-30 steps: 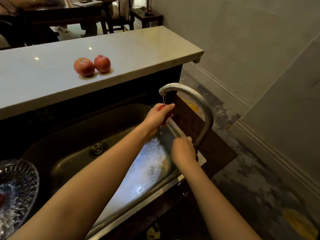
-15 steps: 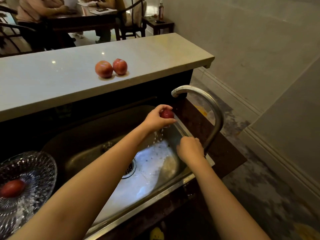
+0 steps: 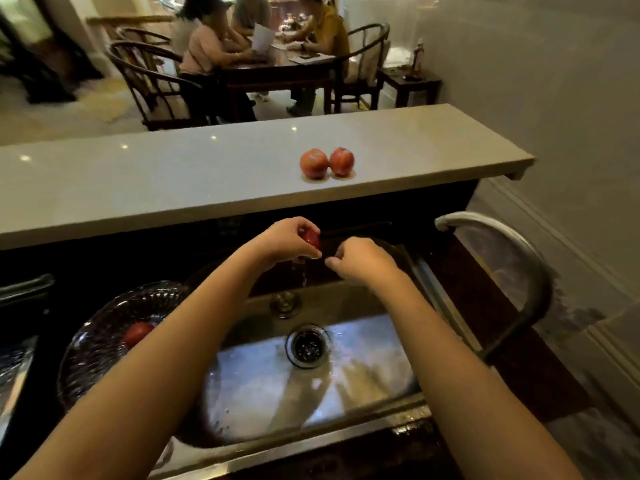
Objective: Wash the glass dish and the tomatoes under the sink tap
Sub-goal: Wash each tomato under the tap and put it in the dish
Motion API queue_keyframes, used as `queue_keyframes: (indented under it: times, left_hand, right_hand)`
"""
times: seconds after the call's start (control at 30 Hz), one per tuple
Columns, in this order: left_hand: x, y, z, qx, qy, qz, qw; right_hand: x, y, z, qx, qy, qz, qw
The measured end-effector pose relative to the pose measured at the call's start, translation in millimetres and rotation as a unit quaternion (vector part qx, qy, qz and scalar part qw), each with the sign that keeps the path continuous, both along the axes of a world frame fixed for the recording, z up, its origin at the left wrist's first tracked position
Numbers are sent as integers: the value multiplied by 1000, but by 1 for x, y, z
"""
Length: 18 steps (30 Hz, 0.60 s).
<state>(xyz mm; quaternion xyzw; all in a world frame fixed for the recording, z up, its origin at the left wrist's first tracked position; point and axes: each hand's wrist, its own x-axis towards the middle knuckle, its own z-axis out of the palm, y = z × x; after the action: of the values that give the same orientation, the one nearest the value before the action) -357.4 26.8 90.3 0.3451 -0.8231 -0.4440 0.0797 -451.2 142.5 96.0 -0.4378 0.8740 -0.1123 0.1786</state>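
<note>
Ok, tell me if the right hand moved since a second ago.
Yes. The right hand left the base of the curved steel tap, leftward toward the left hand.
</note>
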Motion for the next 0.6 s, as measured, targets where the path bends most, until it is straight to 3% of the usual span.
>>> queue_keyframes:
  times: [0.13, 0.27, 0.4, 0.6]
  left_hand:
    - [59, -30, 24, 18, -19, 49, 998]
    - [123, -47, 33, 5, -23, 119, 993]
    - [176, -55, 20, -24, -23, 184, 982]
    - [226, -63, -25, -29, -20, 268, 963]
  right_hand:
    - [23, -58, 28, -107, 13, 87, 990]
    - [54, -109, 36, -214, 51, 190, 957]
    - [78, -141, 18, -197, 178, 249, 932]
    - [93, -156, -13, -144, 220, 284, 922]
